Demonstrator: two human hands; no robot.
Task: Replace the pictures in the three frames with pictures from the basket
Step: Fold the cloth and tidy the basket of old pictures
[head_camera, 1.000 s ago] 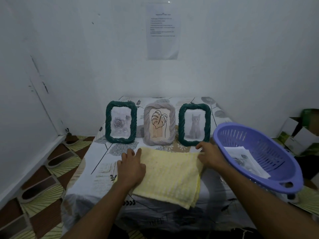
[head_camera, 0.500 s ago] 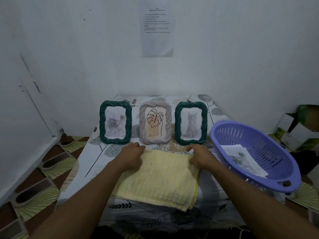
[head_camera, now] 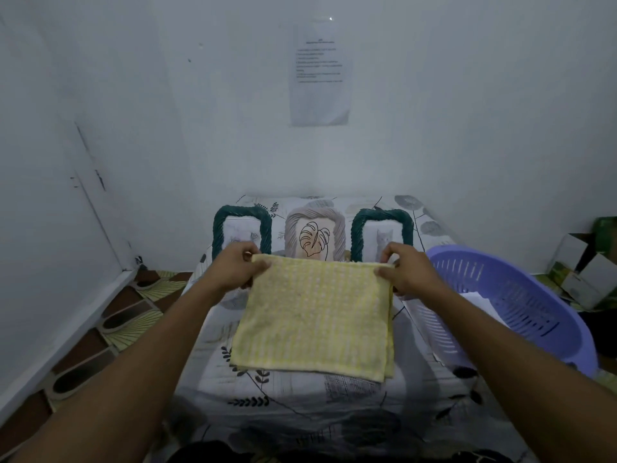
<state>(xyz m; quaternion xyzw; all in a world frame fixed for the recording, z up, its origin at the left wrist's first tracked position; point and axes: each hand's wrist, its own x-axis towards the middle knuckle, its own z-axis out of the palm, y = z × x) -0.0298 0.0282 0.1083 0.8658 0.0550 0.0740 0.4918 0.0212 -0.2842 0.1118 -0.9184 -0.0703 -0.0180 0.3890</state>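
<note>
Nearest you, the folded yellow towel [head_camera: 314, 315] rests its near edge on the cloth-covered table [head_camera: 293, 406]. Your left hand [head_camera: 233, 267] and right hand [head_camera: 407, 274] each pinch one far corner, raising that edge. At right, the purple basket [head_camera: 541, 295] holds loose pictures [head_camera: 479, 300]. Behind the towel, upright in a row: left green frame [head_camera: 242, 222], grey frame [head_camera: 315, 225], right green frame [head_camera: 382, 225], each with a picture inside. A printed sheet [head_camera: 320, 75] hangs on the wall.
</note>
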